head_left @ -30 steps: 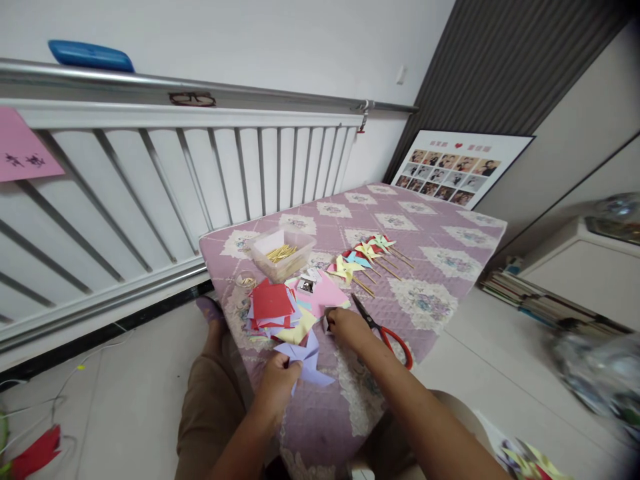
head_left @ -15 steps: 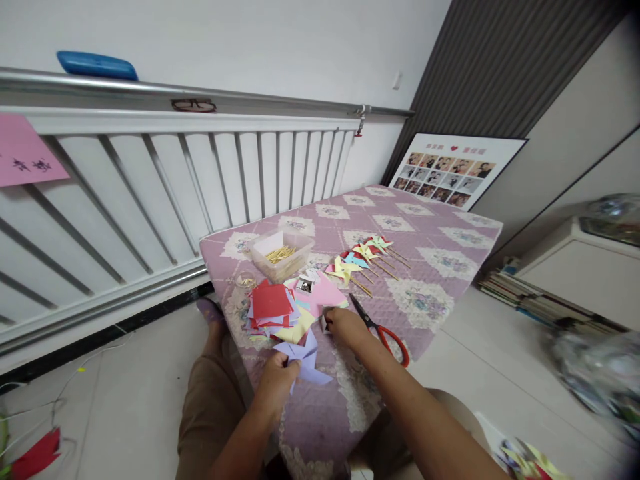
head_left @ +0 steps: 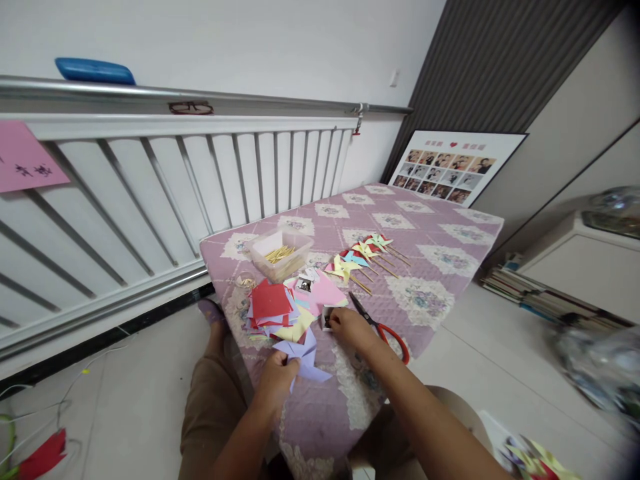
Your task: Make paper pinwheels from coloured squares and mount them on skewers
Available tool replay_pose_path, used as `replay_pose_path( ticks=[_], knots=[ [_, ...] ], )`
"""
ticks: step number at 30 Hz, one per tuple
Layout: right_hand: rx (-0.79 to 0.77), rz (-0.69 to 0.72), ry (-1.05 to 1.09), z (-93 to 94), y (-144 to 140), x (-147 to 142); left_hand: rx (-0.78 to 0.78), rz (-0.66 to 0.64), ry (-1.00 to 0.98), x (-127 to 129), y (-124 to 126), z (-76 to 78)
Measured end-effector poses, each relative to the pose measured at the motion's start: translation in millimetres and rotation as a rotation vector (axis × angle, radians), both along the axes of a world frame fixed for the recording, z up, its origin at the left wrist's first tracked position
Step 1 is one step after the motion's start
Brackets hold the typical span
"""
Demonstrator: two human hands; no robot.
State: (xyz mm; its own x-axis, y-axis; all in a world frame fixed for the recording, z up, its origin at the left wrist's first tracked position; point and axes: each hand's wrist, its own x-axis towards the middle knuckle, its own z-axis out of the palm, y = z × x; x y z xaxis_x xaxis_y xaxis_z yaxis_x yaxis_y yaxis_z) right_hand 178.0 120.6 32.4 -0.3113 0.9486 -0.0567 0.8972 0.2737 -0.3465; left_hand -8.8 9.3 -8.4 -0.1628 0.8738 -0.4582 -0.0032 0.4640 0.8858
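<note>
My left hand (head_left: 276, 377) pinches a lilac paper pinwheel (head_left: 306, 353) near its centre, just over the table's near edge. My right hand (head_left: 349, 327) has its fingertips bunched at a small white box (head_left: 325, 319) with dark contents; what they hold, if anything, is hidden. Beside the pinwheel lies a stack of square papers with a red sheet (head_left: 270, 301) on top. A yellow paper (head_left: 295, 327) and pink papers (head_left: 327, 290) lie near it. Scissors with red handles (head_left: 393, 339) rest right of my right hand.
A clear plastic tub (head_left: 281, 257) holds thin wooden sticks. A small round dish (head_left: 245, 283) stands beside it. Several finished pinwheels on sticks (head_left: 365, 253) lie in a row on the patterned tablecloth (head_left: 420, 300). A radiator (head_left: 240, 173) runs behind the table.
My right hand has shifted slightly right at the small white box, so more of the box shows. My left hand keeps the pinwheel in nearly the same place.
</note>
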Motion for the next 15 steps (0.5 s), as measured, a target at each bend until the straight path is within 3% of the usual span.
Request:
replay_pose_path(
  ticks=[7,15],
  knots=[
    [0.031,-0.05,0.161,-2.4,-4,9,-0.021,0.004,0.062,0,0,6.6],
    [0.065,-0.103,0.399,-5.1,-5,13,0.001,-0.015,0.078,-1,2,-7.3]
  ],
)
